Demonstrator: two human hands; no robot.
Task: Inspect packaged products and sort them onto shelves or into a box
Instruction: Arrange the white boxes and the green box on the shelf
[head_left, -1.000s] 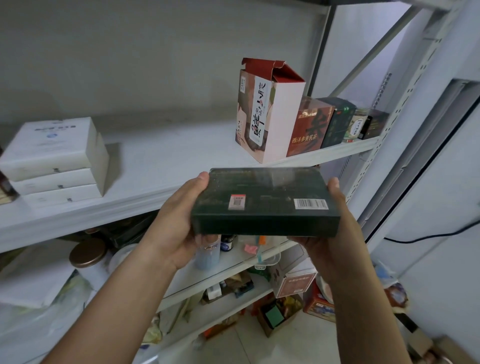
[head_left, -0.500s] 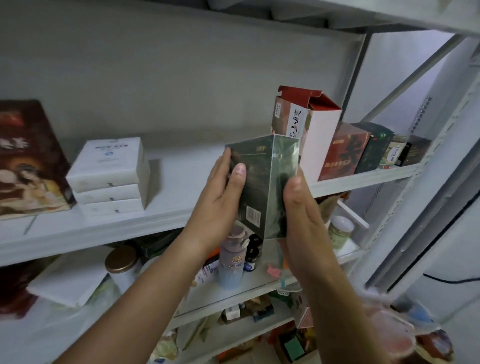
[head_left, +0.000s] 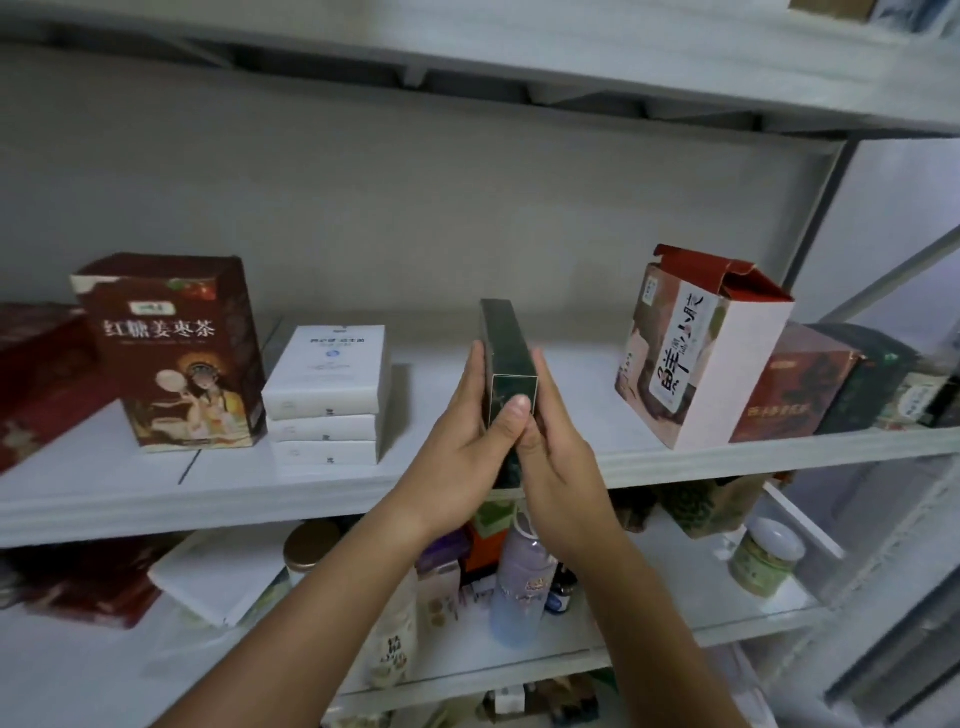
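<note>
A flat dark green box (head_left: 506, 353) stands on edge, its narrow end facing me, just above the front part of the white middle shelf (head_left: 467, 480). Both hands clasp it from either side. My left hand (head_left: 467, 441) grips its left face, with the thumb pressed across the near end. My right hand (head_left: 558, 457) holds the right face, fingers pointing up along it. The box's lower part is hidden behind my hands.
On the same shelf stand a dark red tea box (head_left: 171, 353) and a stack of three white boxes (head_left: 327, 395) at left, an open-topped white-and-red carton (head_left: 701, 348) and several smaller boxes (head_left: 800, 384) at right. Bottles and jars crowd the lower shelf (head_left: 623, 649).
The green box has turned from flat and wide to upright on edge, end toward me. Both hands carried it up and forward toward the middle shelf, between the white stack and the carton.
</note>
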